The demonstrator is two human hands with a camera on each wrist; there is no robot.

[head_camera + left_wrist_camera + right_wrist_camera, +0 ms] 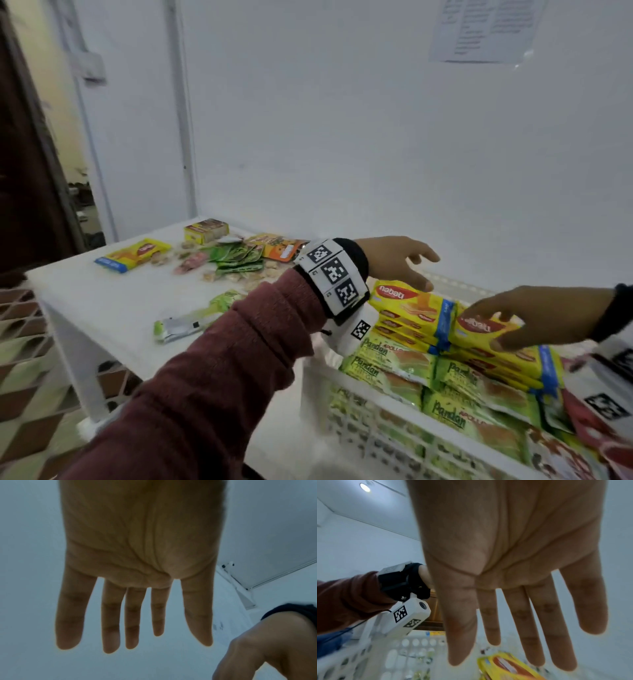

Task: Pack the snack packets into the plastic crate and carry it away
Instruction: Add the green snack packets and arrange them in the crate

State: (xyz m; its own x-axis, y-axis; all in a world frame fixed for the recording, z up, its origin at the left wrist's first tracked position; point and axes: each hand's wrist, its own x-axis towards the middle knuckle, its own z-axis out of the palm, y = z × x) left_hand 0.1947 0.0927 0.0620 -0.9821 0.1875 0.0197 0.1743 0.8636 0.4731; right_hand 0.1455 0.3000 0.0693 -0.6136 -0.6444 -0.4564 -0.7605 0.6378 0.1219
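A white plastic crate (346,435) at the lower right is packed with green Pandan packets (387,363) and stacked yellow Nabati packets (407,308). My left hand (411,267) hovers open above the crate's far side and holds nothing; in the left wrist view the left hand (133,615) shows straight, spread fingers. My right hand (493,327) reaches in from the right, just over the top yellow packet (479,330). The right wrist view shows the right hand (513,615) flat and open above that packet (505,666). Whether it touches the packet is unclear.
To the left of the crate, a white table (102,301) holds a yellow packet (133,255), a small box (205,229), green sachets (236,257), an orange sachet (284,248) and a green wafer packet (195,317). A white wall stands close behind. A doorway opens at the far left.
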